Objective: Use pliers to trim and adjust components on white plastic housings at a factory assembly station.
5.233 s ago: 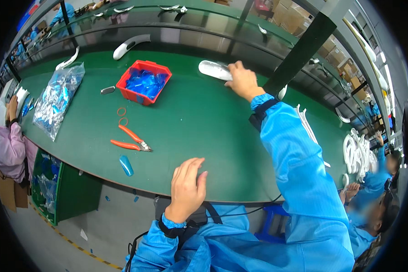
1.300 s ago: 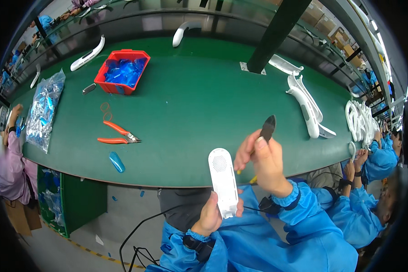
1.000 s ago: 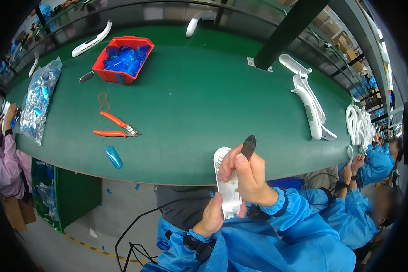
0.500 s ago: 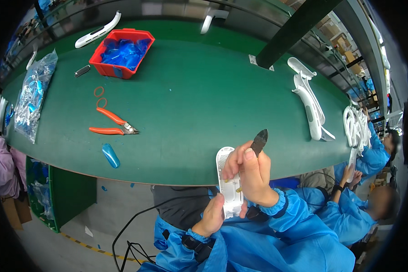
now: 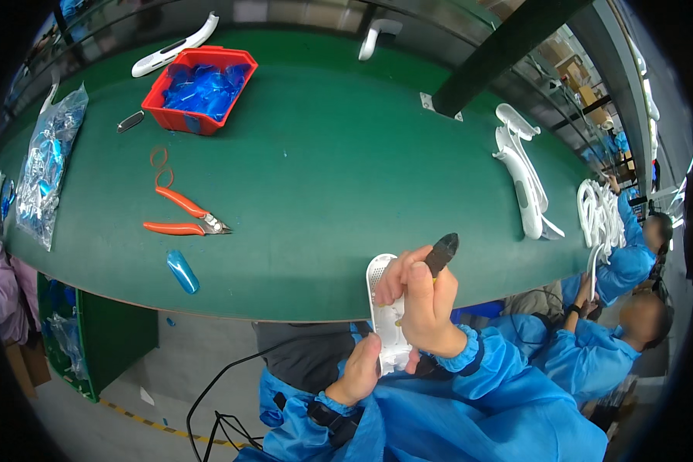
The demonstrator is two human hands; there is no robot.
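Observation:
Above the table's front edge, my left hand (image 5: 359, 369) is closed round the lower end of a white plastic housing (image 5: 390, 333). The housing is long and open on its inner side, with small holes at its far end. My right hand (image 5: 427, 308) lies over its upper part, with the fingers curled. Between thumb and fingers it grips a dark, flat-ended tool (image 5: 442, 252); the rest of the tool is hidden in the hand. To the left lie orange-handled cutters (image 5: 181, 214), their handles spread, and a shiny blue curved cover (image 5: 182, 272).
A red bin (image 5: 150, 104) with blue film pieces stands at the far left, beside a clear bag (image 5: 50, 165) of parts. White housings (image 5: 525, 189) lie at the right, near a green post (image 5: 477, 73). People in blue work beyond the right edge.
My right hand has shifted slightly down and the tool's tip has tilted a little to the right. My left hand still holds the housing. The whole view has shifted slightly.

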